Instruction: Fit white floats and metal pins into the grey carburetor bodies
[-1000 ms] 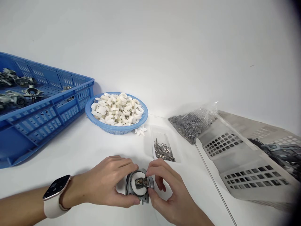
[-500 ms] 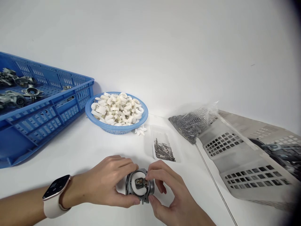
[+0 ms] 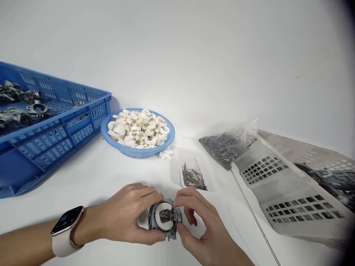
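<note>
A grey metal housing (image 3: 171, 234) lies on the white table between my hands, its round open side facing up. Inside it sits a white C-shaped float (image 3: 158, 218), with small brass parts (image 3: 167, 214) in the middle. My left hand (image 3: 126, 214), with a watch on the wrist, grips the housing's left side between thumb and fingers. On the right side, my right hand (image 3: 203, 225) has its thumb and index finger bent around the housing's edge. Whether a small part is between those fingertips cannot be made out.
A blue basket (image 3: 138, 152) of white floats stands behind my hands. Right of it are a white tray (image 3: 181, 162) of metal pins and a plastic bag (image 3: 222, 146) of dark parts. Crates with metal parts stand left (image 3: 69, 127) and right (image 3: 294, 188).
My right index fingertip has drawn back from the brass parts to the housing's edge, and the right thumb has moved slightly up. My left hand keeps its grip.
</note>
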The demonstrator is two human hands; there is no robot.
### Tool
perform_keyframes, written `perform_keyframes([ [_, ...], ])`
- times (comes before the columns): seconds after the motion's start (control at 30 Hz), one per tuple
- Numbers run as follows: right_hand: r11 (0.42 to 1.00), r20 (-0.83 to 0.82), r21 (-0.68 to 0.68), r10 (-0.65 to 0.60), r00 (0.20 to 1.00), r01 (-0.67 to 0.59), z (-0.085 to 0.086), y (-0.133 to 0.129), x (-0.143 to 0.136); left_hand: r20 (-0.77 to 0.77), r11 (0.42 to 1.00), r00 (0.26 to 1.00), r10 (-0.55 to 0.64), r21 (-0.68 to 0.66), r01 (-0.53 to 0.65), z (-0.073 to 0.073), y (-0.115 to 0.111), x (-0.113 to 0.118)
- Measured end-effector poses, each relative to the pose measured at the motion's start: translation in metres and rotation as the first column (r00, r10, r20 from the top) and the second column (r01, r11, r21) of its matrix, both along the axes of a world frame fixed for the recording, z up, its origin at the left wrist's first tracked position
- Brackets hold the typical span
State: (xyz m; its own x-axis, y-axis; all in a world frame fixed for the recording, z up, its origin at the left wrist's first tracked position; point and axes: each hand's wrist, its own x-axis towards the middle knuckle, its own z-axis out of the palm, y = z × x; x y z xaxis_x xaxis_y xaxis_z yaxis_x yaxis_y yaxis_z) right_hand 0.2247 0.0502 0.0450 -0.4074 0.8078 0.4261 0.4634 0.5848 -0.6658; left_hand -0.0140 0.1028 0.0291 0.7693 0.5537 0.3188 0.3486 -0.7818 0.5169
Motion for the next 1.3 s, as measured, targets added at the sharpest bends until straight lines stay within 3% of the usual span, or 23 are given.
perform_keyframes([
  [0.23,0.993,-0.027,-0.117,0.017,0.999,-0.02,-0.0017,-0.0037,-0.0002,0.008,1.0,1.0,-0.007,0.002,0.007,-0.0008,0.0008,-0.0003],
  [0.73,0.991,-0.043,-0.122,0.058,0.997,-0.063,0.0044,0.0003,0.0025,-0.005,1.0,1.0,0.008,0.012,-0.008,-0.0007,0.0009,0.0004],
  [1.3,0.994,0.002,-0.091,0.064,0.998,-0.064,-0.0045,-0.0012,0.0025,0.004,1.0,1.0,0.006,0.023,-0.006,-0.0021,0.0003,-0.0002],
])
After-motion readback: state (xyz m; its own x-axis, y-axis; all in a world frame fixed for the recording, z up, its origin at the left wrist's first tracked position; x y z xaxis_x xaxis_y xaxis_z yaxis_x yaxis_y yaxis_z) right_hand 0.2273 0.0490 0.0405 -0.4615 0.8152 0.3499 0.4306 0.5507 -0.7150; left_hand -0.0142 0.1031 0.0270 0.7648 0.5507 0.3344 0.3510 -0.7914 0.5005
